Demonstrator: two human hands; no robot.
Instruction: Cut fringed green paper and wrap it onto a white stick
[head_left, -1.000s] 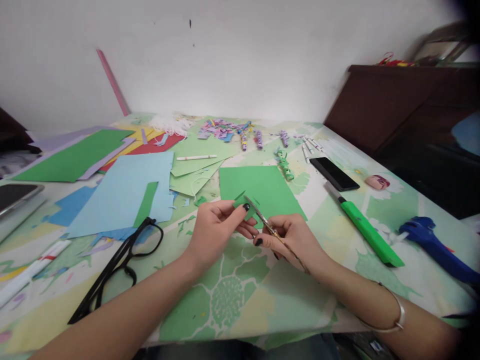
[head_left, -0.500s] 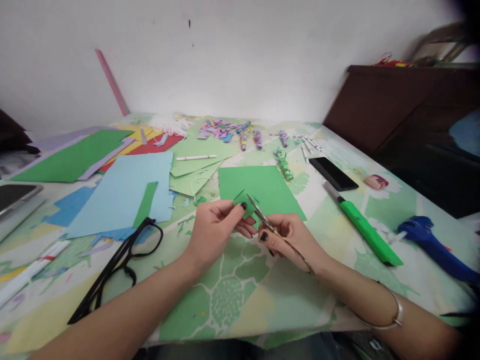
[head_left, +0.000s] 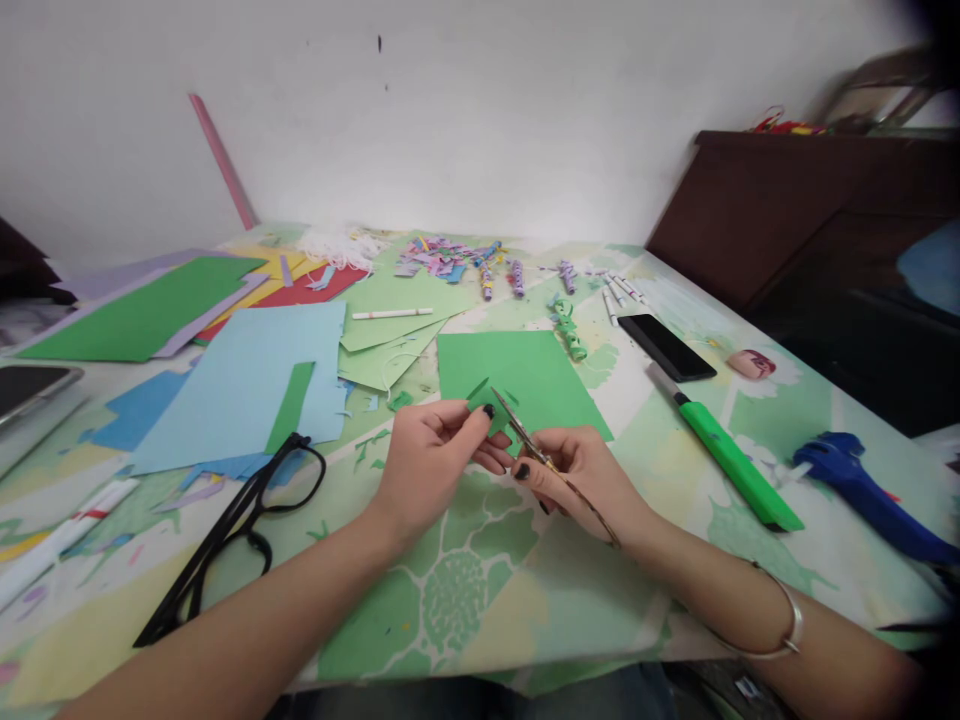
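Between thumb and fingers, my left hand (head_left: 439,450) pinches a small folded piece of green paper (head_left: 481,395). My right hand (head_left: 581,475) grips a pair of scissors (head_left: 523,432), its blades pointing up and left at the paper's right edge. Part of the handles is hidden by my fingers. Beneath and beyond both hands lies a green paper sheet (head_left: 517,360) on the patterned tablecloth (head_left: 465,590). A small dark green sliver shows by the scissor tips. Farther back sits a curled green paper piece (head_left: 568,330).
Black glasses (head_left: 259,540) and a light blue sheet (head_left: 240,390) with a green strip (head_left: 291,405) lie left. Rightward are a phone (head_left: 666,346), a green utility knife (head_left: 731,455) and a blue glue gun (head_left: 870,500). Purple paper scraps (head_left: 442,258) and a white marker (head_left: 392,314) lie farther back.
The scissor blades closed and opened slightly at the green paper, with small shifts of my right hand and thumb. My left hand stays nearly still.
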